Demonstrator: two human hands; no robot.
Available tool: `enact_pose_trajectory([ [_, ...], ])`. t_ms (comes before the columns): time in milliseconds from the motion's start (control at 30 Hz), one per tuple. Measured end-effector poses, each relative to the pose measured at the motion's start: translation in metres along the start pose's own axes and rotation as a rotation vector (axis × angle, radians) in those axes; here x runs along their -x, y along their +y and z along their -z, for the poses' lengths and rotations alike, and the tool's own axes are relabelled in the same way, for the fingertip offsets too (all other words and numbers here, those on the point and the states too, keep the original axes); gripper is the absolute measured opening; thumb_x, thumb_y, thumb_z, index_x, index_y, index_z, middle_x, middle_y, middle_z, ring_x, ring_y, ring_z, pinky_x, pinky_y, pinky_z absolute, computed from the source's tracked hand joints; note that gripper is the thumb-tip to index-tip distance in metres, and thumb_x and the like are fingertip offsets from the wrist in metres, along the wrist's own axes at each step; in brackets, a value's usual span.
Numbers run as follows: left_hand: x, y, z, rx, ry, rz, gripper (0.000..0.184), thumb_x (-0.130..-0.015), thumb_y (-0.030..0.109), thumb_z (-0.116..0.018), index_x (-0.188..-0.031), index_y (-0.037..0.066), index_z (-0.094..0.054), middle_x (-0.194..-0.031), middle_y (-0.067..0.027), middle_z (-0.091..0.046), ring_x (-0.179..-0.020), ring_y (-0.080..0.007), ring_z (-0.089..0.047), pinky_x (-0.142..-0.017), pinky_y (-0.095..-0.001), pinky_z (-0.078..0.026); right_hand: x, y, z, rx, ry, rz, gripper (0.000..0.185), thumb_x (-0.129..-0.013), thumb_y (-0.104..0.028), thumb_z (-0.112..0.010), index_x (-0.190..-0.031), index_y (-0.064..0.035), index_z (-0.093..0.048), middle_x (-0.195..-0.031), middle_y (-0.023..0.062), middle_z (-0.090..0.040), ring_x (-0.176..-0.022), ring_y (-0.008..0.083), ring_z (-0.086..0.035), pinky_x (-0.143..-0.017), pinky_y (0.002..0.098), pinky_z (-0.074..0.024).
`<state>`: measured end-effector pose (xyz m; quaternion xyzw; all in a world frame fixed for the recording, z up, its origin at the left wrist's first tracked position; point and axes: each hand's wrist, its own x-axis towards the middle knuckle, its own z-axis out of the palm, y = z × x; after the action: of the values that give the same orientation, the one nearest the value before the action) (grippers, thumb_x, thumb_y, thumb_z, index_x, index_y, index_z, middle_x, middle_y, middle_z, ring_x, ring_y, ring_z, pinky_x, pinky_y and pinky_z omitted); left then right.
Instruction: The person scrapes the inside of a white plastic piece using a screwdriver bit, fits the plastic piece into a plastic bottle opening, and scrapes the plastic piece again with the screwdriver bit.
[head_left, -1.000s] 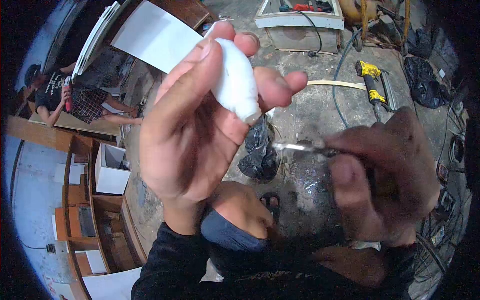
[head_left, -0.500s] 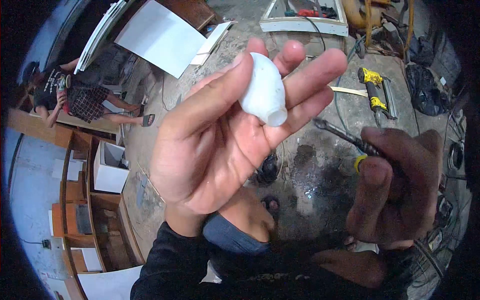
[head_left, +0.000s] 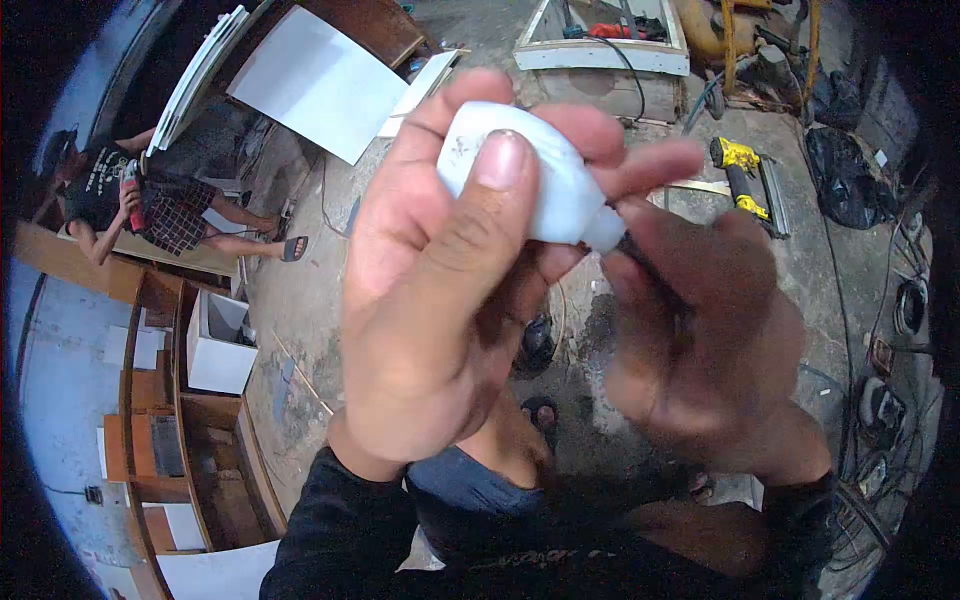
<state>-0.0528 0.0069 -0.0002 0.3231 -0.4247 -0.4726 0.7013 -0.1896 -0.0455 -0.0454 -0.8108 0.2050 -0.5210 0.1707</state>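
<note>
Left hand (head_left: 425, 290) clasping white bottle (head_left: 570, 185), right hand (head_left: 710, 320) curled, now brought to its neck (head_left: 603, 230), grip hidden

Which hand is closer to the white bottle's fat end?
Left. The left hand holds the bottle, thumb near its fat end; the right hand is by the narrow neck.

Left hand (head_left: 430, 300): thumb laid across white bottle (head_left: 568, 190), neck (head_left: 602, 232) tipped down and right | right hand (head_left: 710, 320): fingertips close at the neck — contact hidden | right, far: yellow-and-black tool (head_left: 742, 180) on floor (head_left: 810, 310), black bag (head_left: 850, 180) beside | left, far: white board (head_left: 320, 85); person (head_left: 100, 195) gripping red tool (head_left: 130, 205) — shelving (head_left: 215, 408) nearer
</note>
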Motion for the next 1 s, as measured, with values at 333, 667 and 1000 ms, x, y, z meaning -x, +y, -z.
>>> enact_pose_trajectory([
  [333,-0.007,-0.015,0.002,-0.288,-0.096,-0.207,0.035,-0.097,0.021,-0.049,-0.126,0.006,-0.038,-0.103,-0.0124,-0.051,-0.111,-0.045,-0.054,-0.092,-0.0446,-0.045,0.006,0.015,-0.016,-0.484,-0.05,-0.233,0.025,-0.094,-0.018,-0.05,-0.109,0.0008,-0.054,-0.08,0.0089,-0.059,-0.068,0.0134,-0.056,-0.063,0.0274,-0.0447],
  [667,-0.011,-0.018,0.005,-0.587,-0.097,-0.395,0.026,-0.097,0.016,-0.049,-0.119,0.004,-0.041,-0.092,-0.011,-0.049,-0.064,-0.0149,-0.051,-0.08,-0.0398,-0.05,0.003,0.015,-0.012,-1.022,-0.348,-0.577,0.022,-0.097,-0.023,-0.048,-0.092,-0.0025,-0.053,-0.065,-0.002,-0.046,-0.058,0.0056,-0.042,-0.05,0.0239,-0.0326],
  [1000,-0.007,0.019,0.023,-0.678,0.117,-0.486,0.028,-0.096,0.016,-0.049,-0.114,-0.005,-0.045,-0.094,-0.0087,-0.055,-0.092,-0.0209,-0.061,-0.094,-0.0443,-0.047,0.051,0.071,-0.04,-0.784,-0.519,-0.741,0.029,-0.092,-0.02,-0.048,-0.071,-0.0002,-0.048,-0.057,0.0089,-0.044,-0.056,0.0146,-0.044,-0.052,0.0355,-0.0357],
])
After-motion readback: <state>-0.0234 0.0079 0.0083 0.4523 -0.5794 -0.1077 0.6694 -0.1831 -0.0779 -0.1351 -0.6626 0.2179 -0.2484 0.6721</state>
